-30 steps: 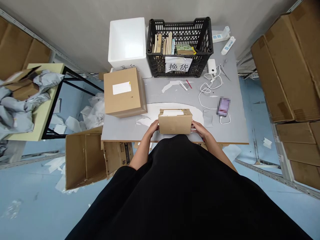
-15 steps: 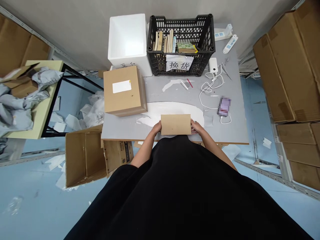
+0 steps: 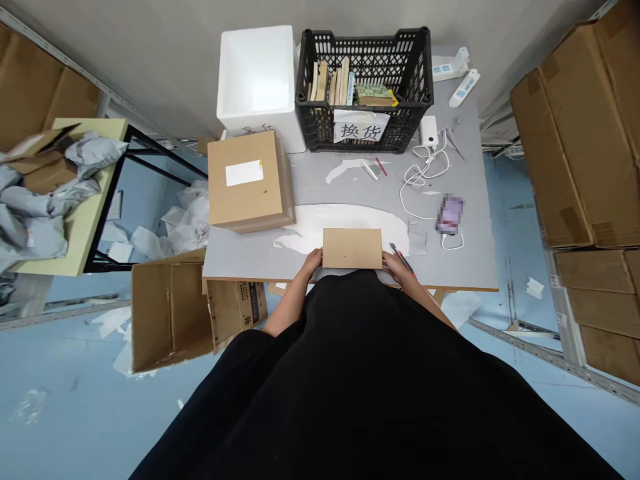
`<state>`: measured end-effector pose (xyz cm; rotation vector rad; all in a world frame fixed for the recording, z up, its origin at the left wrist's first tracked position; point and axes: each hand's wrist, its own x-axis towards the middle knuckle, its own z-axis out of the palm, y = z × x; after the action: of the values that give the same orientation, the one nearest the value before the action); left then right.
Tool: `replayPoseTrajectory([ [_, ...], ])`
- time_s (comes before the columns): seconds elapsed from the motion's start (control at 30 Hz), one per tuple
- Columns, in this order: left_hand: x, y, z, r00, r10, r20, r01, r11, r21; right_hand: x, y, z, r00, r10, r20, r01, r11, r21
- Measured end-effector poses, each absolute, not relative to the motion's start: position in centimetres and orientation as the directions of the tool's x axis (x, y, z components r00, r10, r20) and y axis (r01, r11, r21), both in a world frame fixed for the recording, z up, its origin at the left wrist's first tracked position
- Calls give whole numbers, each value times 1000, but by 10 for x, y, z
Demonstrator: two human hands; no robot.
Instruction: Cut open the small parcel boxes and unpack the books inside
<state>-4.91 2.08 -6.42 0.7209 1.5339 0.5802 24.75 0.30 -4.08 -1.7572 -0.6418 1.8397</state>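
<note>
A small brown cardboard box (image 3: 352, 249) is at the table's front edge, close against my black shirt. At its left end my left hand (image 3: 313, 259) is closed on it, the fingertips partly hidden. My right hand (image 3: 395, 264) grips the right end, with its fingers partly behind the box. A utility knife (image 3: 401, 258), red and dark, lies slantwise just beside my right hand; whether the hand touches it I cannot tell. Under and behind the box spreads a white patch (image 3: 350, 216) on the grey table (image 3: 245, 260).
A larger taped carton (image 3: 245, 187) stands left, before a white foam box (image 3: 257, 73). Behind are a black crate (image 3: 365, 127) with books, white cables (image 3: 417, 175) and a phone (image 3: 451, 215) on the right. An open carton (image 3: 170, 313) sits below left.
The utility knife now shows beside my right hand, where it was not visible before. My right hand has shifted slightly down and its forearm inward. The small box has hardly moved.
</note>
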Motion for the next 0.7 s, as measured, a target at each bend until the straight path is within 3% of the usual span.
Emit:
replayPoseTrajectory([
  [0.3, -58, 13, -72, 42, 754, -655, -19, 656, 754, 259, -8, -48, -156, 672, -724, -226, -738, -636],
  [0.7, -63, 3, -69, 189, 727, -661, -130, 685, 717, 247, -10, -33, -86, 647, -757, -24, -761, -648],
])
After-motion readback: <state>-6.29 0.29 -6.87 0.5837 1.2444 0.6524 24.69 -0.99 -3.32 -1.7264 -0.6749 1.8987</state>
